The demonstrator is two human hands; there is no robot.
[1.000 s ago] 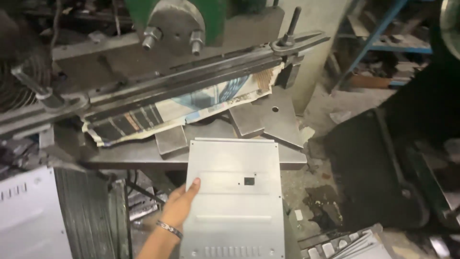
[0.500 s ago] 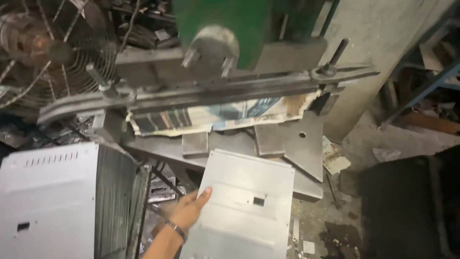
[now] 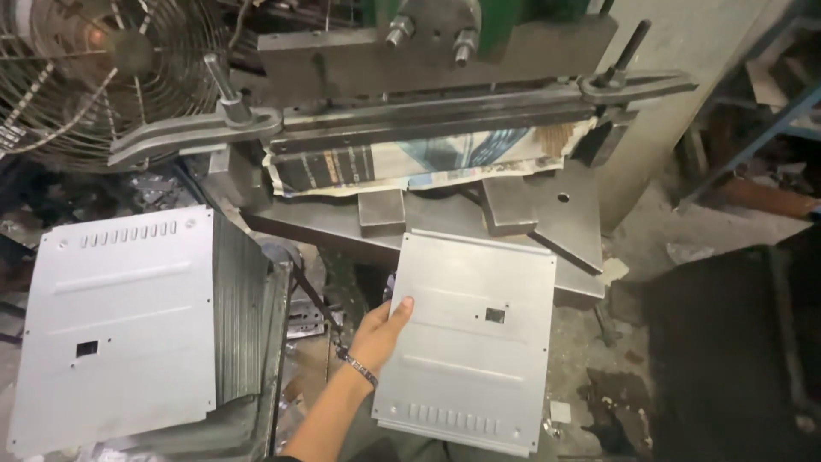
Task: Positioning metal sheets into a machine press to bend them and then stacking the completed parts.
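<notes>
Press machine (image 3: 445, 94): we see a heavy steel frame with a green upper body across the top of the view; printed paper (image 3: 428, 162) hangs crumpled under its long bar.
Press bed (image 3: 547, 214): a flat grey plate, with two steel blocks on it.
Fan (image 3: 94, 77): a wire-guarded fan, upper left.
Stack of panels (image 3: 128, 316): pale metal sheets piled at left, the top one slotted along its far edge.
Metal panel (image 3: 475, 334): we note one sheet held in front of the bed, far edge touching it, with a small square cut-out and slots at the near edge.
Left hand (image 3: 380, 329): grips the panel's left edge, thumb on top; beaded bracelet at the wrist.
Right hand: out of view.
</notes>
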